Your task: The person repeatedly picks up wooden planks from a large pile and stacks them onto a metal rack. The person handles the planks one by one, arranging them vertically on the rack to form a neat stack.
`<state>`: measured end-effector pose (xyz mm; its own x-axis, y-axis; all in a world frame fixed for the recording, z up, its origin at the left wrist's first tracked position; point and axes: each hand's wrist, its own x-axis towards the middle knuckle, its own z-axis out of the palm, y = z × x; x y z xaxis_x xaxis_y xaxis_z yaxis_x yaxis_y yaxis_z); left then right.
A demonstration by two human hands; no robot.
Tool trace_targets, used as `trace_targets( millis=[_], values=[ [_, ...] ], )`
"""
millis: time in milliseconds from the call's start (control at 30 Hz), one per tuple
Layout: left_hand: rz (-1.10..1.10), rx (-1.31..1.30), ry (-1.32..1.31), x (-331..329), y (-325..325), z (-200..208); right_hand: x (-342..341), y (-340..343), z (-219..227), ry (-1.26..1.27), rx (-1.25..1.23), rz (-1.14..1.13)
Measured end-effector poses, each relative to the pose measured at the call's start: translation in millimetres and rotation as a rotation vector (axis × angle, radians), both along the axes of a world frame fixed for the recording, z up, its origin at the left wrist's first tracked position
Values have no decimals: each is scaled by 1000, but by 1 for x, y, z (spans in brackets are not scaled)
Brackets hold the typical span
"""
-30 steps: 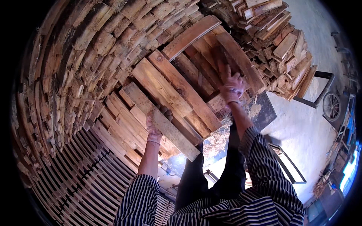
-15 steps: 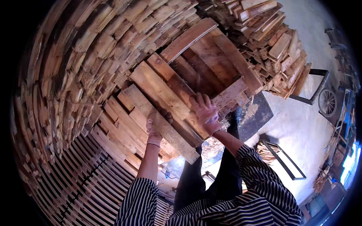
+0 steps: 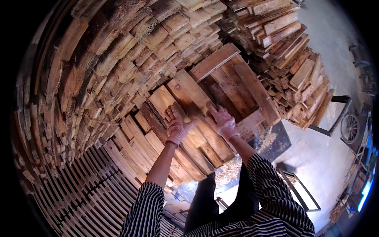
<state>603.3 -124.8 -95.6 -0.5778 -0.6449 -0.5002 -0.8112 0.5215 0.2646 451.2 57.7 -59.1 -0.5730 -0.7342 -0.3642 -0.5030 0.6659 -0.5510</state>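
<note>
A wall of stacked timber (image 3: 106,59) fills the upper left of the workshop, with a row of slats (image 3: 79,185) below it. Next to them, left of the hands, lie narrow boards (image 3: 138,146), roughly side by side, then a dark, rough-edged board (image 3: 153,118).

The left hand (image 3: 177,127), gloved, is palm down on a pale board (image 3: 164,100) in the middle of the stack, fingers spread and clamped on nothing. The right hand (image 3: 223,122), gloved too, lies close beside it, toward the recess side of a brown board (image 3: 187,89); its fingers are extended, apart from the thumb, and not closed round anything. The pale and brown boards slant side by side beneath the hands.

Judging by how things lie, the left and middle of the top layer look covered, though somewhat unevenly. The part left uncovered is the recess (image 3: 231,87) at right, bordered by a short board (image 3: 215,61) above and a long plank (image 3: 260,94) beyond.

Farther right are a loose pile (image 3: 304,73), a metal frame (image 3: 302,189) on the pale floor (image 3: 312,152) and a spoked wheel (image 3: 349,128).
</note>
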Motion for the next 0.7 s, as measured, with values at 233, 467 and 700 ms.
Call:
trace_targets(
  millis=[233, 467, 700],
  values=[
    [-32, -77, -393, -27, -8, 3, -22, -13, -19, -113, 111, 73],
    [-54, -96, -451, -15, -10, -17, -20, -24, -28, -237, 143, 21],
    [71, 10, -529, -43, -8, 4, -106, 34, -48, 671, 55, -171]
  ],
)
